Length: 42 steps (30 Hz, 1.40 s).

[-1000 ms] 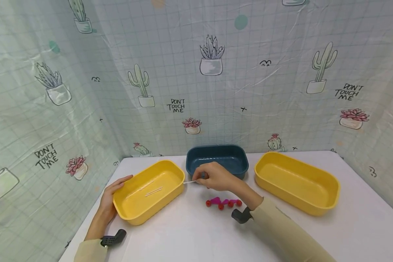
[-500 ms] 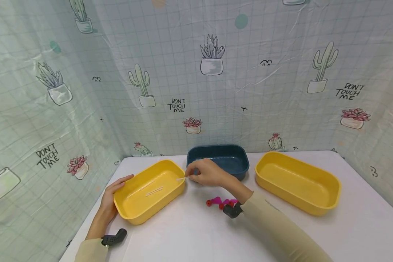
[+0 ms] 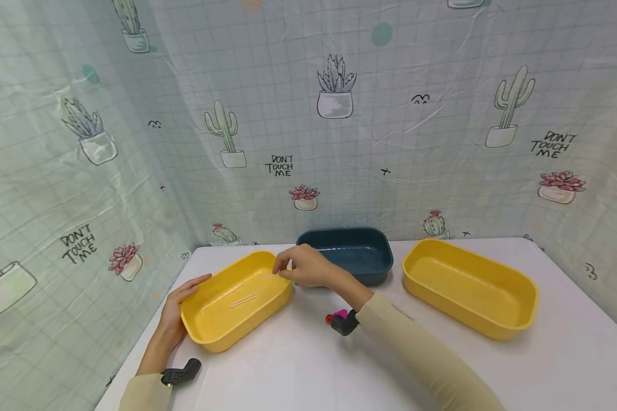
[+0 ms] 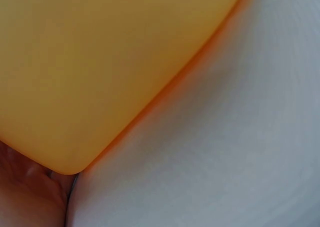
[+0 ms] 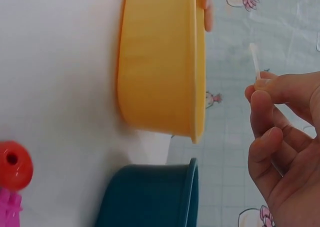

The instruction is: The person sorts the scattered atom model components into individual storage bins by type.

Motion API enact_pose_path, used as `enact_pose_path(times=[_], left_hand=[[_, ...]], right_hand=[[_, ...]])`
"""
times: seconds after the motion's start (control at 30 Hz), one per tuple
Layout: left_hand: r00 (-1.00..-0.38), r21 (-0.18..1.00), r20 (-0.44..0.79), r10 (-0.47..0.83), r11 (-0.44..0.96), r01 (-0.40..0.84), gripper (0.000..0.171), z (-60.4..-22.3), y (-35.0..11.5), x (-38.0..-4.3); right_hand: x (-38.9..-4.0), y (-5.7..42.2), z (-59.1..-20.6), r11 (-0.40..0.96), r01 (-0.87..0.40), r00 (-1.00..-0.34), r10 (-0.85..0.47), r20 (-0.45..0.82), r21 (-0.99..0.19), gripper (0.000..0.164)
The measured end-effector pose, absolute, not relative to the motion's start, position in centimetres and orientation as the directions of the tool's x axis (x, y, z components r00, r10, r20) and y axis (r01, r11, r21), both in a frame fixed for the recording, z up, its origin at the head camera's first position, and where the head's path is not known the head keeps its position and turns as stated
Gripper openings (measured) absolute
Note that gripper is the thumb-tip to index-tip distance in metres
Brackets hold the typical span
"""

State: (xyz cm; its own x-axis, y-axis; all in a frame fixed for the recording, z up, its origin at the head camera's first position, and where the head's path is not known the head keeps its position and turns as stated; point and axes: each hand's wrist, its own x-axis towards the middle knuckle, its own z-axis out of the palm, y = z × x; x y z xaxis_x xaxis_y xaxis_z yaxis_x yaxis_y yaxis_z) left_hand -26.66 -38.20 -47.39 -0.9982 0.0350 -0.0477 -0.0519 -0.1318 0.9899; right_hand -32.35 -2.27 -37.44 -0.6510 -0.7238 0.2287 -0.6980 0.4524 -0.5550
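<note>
My right hand (image 3: pixel 308 266) pinches a white cotton swab (image 5: pixel 255 62) between thumb and fingertips. It is over the right end of the left yellow bin (image 3: pixel 221 337), and the swab points left over the bin. Several white cotton swabs (image 3: pixel 244 301) lie on that bin's floor. Against the outside of the bin's left end rests my left hand (image 3: pixel 173 311), its fingers fairly straight along the rim. In the left wrist view, the bin wall (image 4: pixel 100 77) fills much of the picture, hiding most of that hand.
A dark blue bin (image 3: pixel 383 268) stands at the back, partly behind my right hand. Another yellow bin (image 3: pixel 468 311) is on the right. A pink piece (image 3: pixel 342 313) and a red holed ball (image 5: pixel 15 165) lie near my right wrist. Patterned curtain (image 3: pixel 339 171) surrounds the white table.
My right hand has moved left with the cotton swab, from beside the left yellow bin to over its right end. My left hand stays at the bin.
</note>
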Motion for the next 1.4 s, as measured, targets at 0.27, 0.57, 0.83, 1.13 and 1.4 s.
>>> enact_pose_path(times=[0.27, 0.57, 0.83, 1.13, 1.4], left_hand=[[-0.998, 0.992, -0.053, 0.025, -0.117, -0.056, 0.048, -47.4, -38.2, -26.6], [-0.998, 0.992, -0.057, 0.022, -0.115, -0.059, 0.047, -47.4, -38.0, -26.8], [-0.998, 0.992, -0.055, 0.020, -0.114, -0.057, 0.046, -47.3, -38.0, -26.8], [-0.998, 0.992, -0.054, 0.012, -0.115, -0.055, 0.046, -47.5, -38.2, -26.5], [-0.999, 0.992, -0.051, 0.013, -0.112, -0.052, 0.047, -47.6, -38.2, -27.0]], right_hand=[[-33.3, -4.7, -38.1, 0.444, -0.668, -0.651, -0.738, 0.179, -0.597, 0.013], [-34.2, -6.8, -38.8, 0.462, -0.598, -0.681, -0.724, 0.111, -0.655, 0.016], [-35.2, -8.2, -39.5, 0.477, -0.593, -0.676, -0.733, 0.079, -0.649, 0.017], [-35.5, -10.2, -40.3, 0.498, -0.573, -0.675, -0.737, 0.030, -0.650, 0.016], [-36.1, -11.3, -41.6, 0.502, -0.544, -0.688, -0.725, 0.015, -0.672, 0.013]])
